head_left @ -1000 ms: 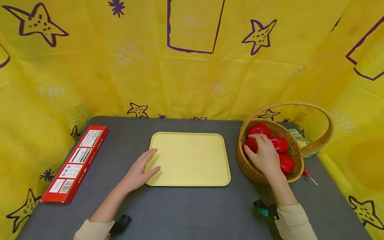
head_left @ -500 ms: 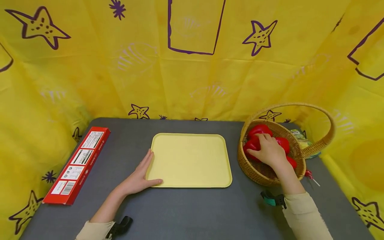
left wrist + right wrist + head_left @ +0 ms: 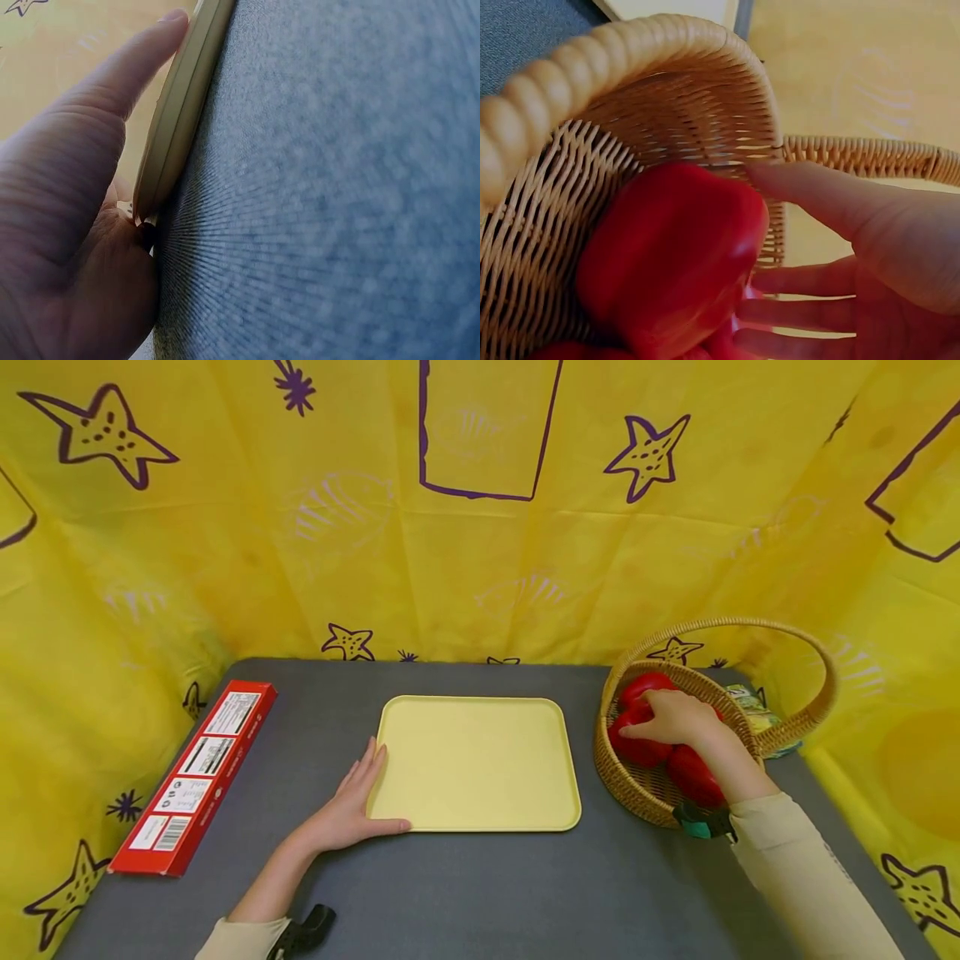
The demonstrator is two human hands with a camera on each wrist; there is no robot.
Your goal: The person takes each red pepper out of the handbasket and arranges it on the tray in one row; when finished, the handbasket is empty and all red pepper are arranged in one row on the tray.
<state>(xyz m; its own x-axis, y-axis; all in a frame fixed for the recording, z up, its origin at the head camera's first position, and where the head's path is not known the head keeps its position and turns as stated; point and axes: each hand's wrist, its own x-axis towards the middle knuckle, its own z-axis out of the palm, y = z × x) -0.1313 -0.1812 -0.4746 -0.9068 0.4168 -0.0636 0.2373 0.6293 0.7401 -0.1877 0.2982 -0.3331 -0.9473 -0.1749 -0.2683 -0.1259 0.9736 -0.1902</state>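
Observation:
My left hand [image 3: 347, 810] rests at the left edge of a pale yellow tray [image 3: 480, 768], fingers spread along its side and thumb over the front rim. In the left wrist view, the thumb [image 3: 97, 97] lies against the raised tray edge [image 3: 176, 112]. At the right, my right hand [image 3: 678, 718] reaches into a wicker basket [image 3: 626, 789] of several glossy red bell peppers. Its thumb and fingers spread over the left bell pepper [image 3: 639, 739]. In the right wrist view, straight fingers [image 3: 802, 311] reach beside a large bell pepper [image 3: 675, 255], their tips near another behind it.
A long red box [image 3: 191, 777] with white labels lies on the grey table at the left. The basket's tall handle [image 3: 813, 693] arches over its right side. Behind the basket sits a colourful packet [image 3: 757, 714]. A yellow patterned cloth [image 3: 480, 568] hangs around the table.
My right hand has shifted within the basket, its forearm swinging right, and the peppers beneath it have shifted. My left hand has settled from above the tray onto its left edge.

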